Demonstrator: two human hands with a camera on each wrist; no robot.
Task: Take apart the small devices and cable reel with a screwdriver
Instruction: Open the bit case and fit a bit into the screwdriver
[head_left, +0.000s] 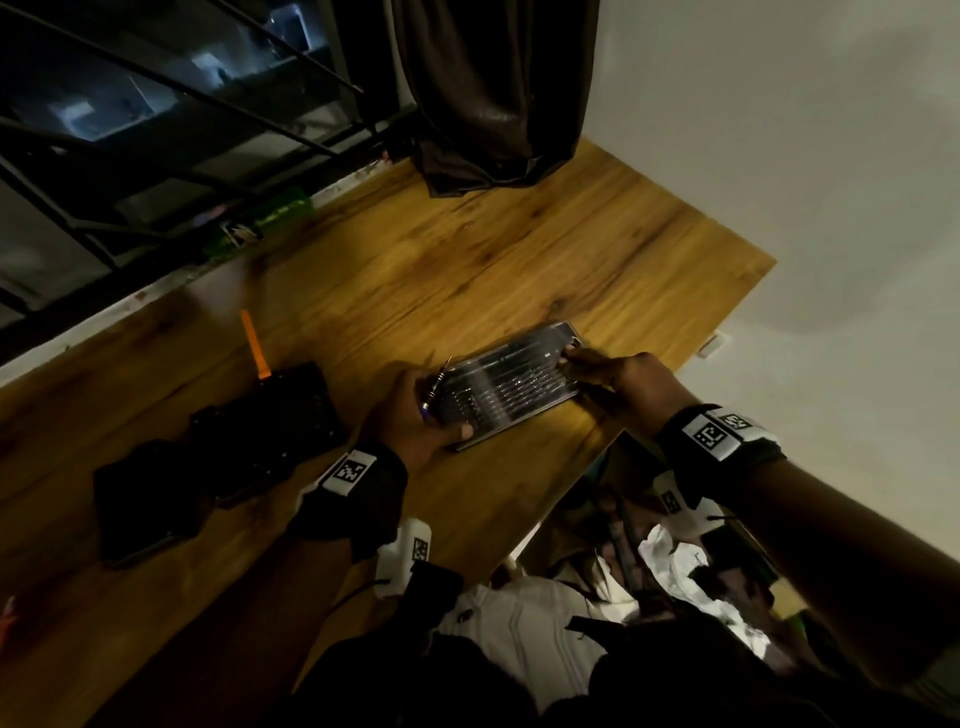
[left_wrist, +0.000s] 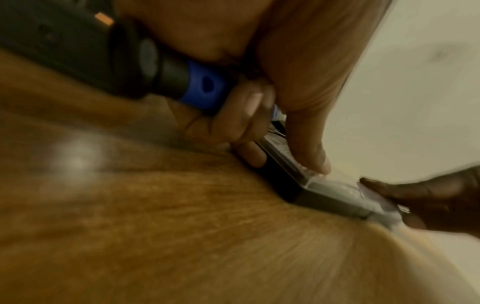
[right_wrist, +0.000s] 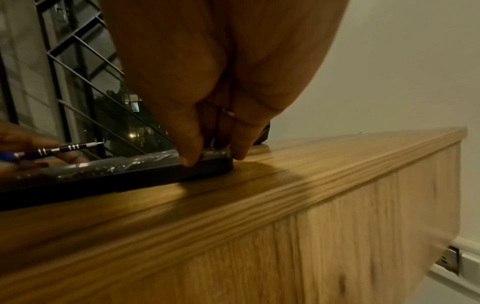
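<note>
**Both hands on the bit case, screwdriver tucked in the left**

My left fingers (left_wrist: 241, 115) were curled round the blue-and-black screwdriver (left_wrist: 192, 86) while the thumb of that left hand (head_left: 415, 415) pressed the near end of the clear-lidded bit case (head_left: 506, 387), centre of the head view. My right hand (head_left: 618, 382) pinched the case's far corner, thumb and fingertips (right_wrist: 192, 152) closed on its edge; the right wrist view showed the dark base lying flat on the wooden table (head_left: 519, 260). The lid looked shut, though blur kept me from being sure.

To do this step well, I judged I should hold the base down with the right hand, lift the lid at its edge evenly so the small bits stay seated, and keep the screwdriver's metal tip pointed away from the plastic.

The devices waited at the left of the head view: a dark boxy unit with an orange strip (head_left: 288, 410) rising from it, probably the cable reel, and another black device (head_left: 145, 499) below it, both well apart from the case. A dark curtain (head_left: 493, 88) hung at the top centre. The case sat near the table's right edge, so a slip could send it off.
</note>
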